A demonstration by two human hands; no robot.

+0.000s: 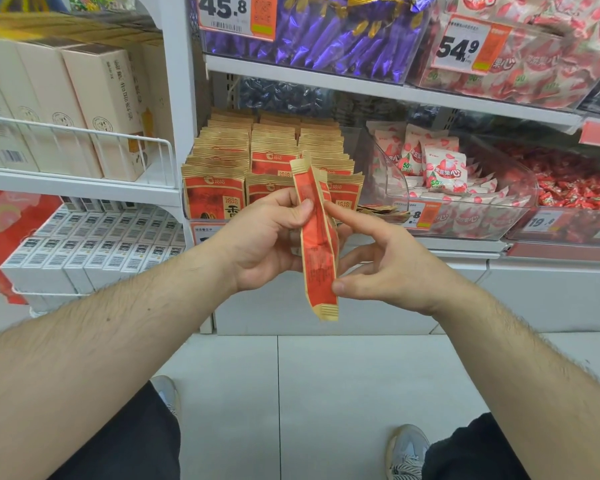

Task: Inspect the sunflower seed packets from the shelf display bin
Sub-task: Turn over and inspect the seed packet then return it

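You stood on a pale tiled floor [326, 393] with both forearms raised in front of the shelves. Your left hand [264, 240] had its thumb and curled fingers pinched on the upper half of one packet [317, 244], which you held nearly edge-on and upright, its crimped bottom end hanging free below. Your right hand [385, 268] was only loosely on it: the thumb tip pressed the lower edge, the forefinger reached out straight toward the upper part, and the other fingers were relaxed behind, so whether they touched the packet could not be told. That packet was well clear of the bin [274, 168], just behind your hands, where the remaining red-and-tan packets stood upright in tidy rows. Beside it to the right sat a clear tub of pink-and-white sweets [447, 174], and beyond that red wrapped candies [568, 188]; white boxes [66, 109] filled the shelf to the left. By the look of it you were in the middle of the inspection: one packet was out and being turned over, and the many in the bin looked undisturbed.
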